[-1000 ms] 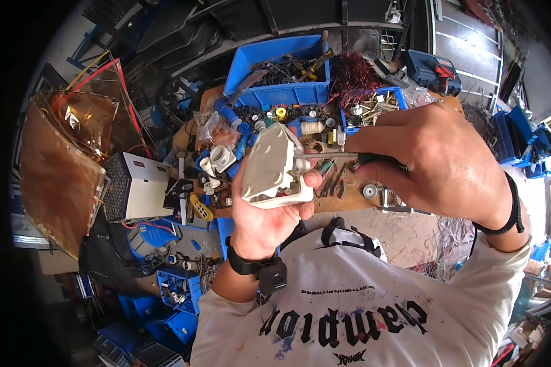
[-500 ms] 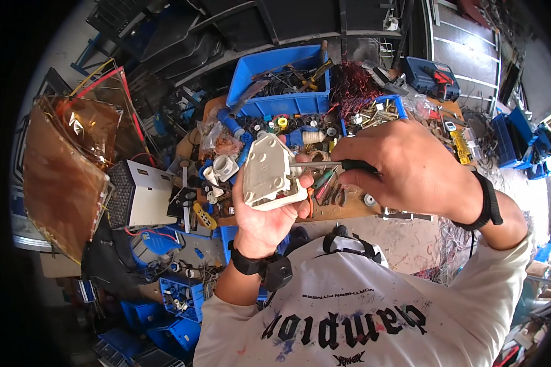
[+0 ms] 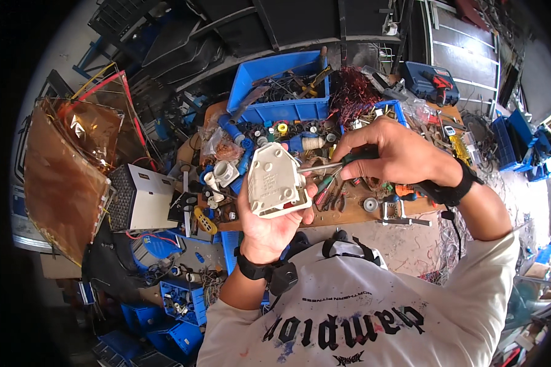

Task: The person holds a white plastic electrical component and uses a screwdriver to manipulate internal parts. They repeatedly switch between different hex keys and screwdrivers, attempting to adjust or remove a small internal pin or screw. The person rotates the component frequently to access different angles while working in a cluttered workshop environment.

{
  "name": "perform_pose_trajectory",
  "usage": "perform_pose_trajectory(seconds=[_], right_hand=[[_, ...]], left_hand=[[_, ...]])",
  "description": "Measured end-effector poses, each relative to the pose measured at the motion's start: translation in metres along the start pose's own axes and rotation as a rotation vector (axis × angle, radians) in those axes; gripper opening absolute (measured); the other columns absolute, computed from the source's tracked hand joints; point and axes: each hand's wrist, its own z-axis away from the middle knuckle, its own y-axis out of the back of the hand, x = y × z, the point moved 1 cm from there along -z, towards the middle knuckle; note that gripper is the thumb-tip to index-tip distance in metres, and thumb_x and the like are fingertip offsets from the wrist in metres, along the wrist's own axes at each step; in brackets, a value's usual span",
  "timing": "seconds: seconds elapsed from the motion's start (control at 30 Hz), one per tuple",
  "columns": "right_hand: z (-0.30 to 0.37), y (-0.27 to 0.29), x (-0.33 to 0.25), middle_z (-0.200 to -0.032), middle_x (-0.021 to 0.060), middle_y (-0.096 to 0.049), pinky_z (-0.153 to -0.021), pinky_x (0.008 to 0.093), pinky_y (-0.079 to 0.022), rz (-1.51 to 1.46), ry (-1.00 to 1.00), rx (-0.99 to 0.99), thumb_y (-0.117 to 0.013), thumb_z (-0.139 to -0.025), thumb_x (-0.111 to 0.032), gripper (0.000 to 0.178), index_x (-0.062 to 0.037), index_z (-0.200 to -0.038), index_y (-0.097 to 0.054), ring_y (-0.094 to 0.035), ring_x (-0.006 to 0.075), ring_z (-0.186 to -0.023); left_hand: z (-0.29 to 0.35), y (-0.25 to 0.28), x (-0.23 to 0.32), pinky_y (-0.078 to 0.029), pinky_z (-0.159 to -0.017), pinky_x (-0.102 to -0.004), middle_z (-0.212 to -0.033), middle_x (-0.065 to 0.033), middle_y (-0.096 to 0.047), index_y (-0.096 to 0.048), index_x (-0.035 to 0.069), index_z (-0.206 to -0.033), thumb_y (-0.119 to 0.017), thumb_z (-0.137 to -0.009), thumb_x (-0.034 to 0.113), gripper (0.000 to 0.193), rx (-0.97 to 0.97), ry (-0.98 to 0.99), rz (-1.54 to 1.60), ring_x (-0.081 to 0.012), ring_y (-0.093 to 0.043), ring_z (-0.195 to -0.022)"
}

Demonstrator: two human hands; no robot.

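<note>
In the middle of the frame, the left hand [image 3: 267, 229] curls around a cream hard plastic case [image 3: 274, 183] with slanted corners and small round bumps. To its right, the right hand [image 3: 404, 153] pinches a screwdriver [image 3: 326, 166] with a dark green handle and a thin metal shaft. Its tip meets the case's right edge; how deep, I can't tell. A small gap parts the hands. Below the right hand runs the front edge of a brown wooden table [image 3: 346, 215].

Cream plastic casing [image 3: 274, 181], screwdriver [image 3: 333, 166] at edge
</note>
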Motion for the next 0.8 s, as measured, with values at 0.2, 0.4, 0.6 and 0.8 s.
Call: perform_pose_trajectory(seconds=[0.2,0.4,0.6,0.8], right_hand=[[-0.002,0.003,0.027,-0.089,0.0093,-0.071,-0.076,0.0306,-0.05,-0.18,-0.015,-0.089,-0.075,-0.087,-0.021,0.026,-0.0004,-0.103,-0.07,-0.064,0.0148,-0.081],[-0.009,0.005,0.043,-0.077,0.008,-0.068,-0.064,0.0321,-0.047,0.031,0.059,-0.04,-0.076,-0.085,-0.023,0.025,-0.002,-0.098,-0.071,-0.06,0.0144,-0.07],[-0.007,0.006,0.04,-0.077,0.0118,-0.067,-0.064,0.0373,-0.048,0.322,0.127,0.043,-0.074,-0.084,-0.032,0.03,-0.004,-0.096,-0.07,-0.064,0.0281,-0.071],[0.005,0.006,0.013,-0.099,0.0109,-0.063,-0.076,0.0413,-0.047,0.88,0.283,0.374,-0.073,-0.08,-0.045,0.051,-0.0091,-0.115,-0.064,-0.06,0.031,-0.088]], left_hand=[[0.001,0.006,-0.008,-0.059,-0.06,-0.0412,-0.127,-0.0237,-0.056,-0.035,0.012,-0.15,-0.039,-0.1,0.052,0.064,0.037,0.024,0.013,-0.0341,-0.061,-0.1],[-0.005,0.013,-0.013,-0.06,-0.068,-0.0414,-0.126,-0.0215,-0.05,-0.043,0.009,-0.144,-0.044,-0.101,0.043,0.055,0.065,0.117,0.138,-0.0323,-0.056,-0.105],[-0.01,0.019,-0.012,-0.06,-0.072,-0.0427,-0.126,-0.019,-0.05,-0.048,0.007,-0.14,-0.048,-0.1,0.037,0.05,0.078,0.209,0.3,-0.0312,-0.056,-0.108],[-0.011,0.015,-0.002,-0.061,-0.076,-0.0455,-0.129,-0.0212,-0.051,-0.052,0.004,-0.134,-0.049,-0.099,0.033,0.045,0.081,0.218,0.45,-0.0326,-0.058,-0.109]])
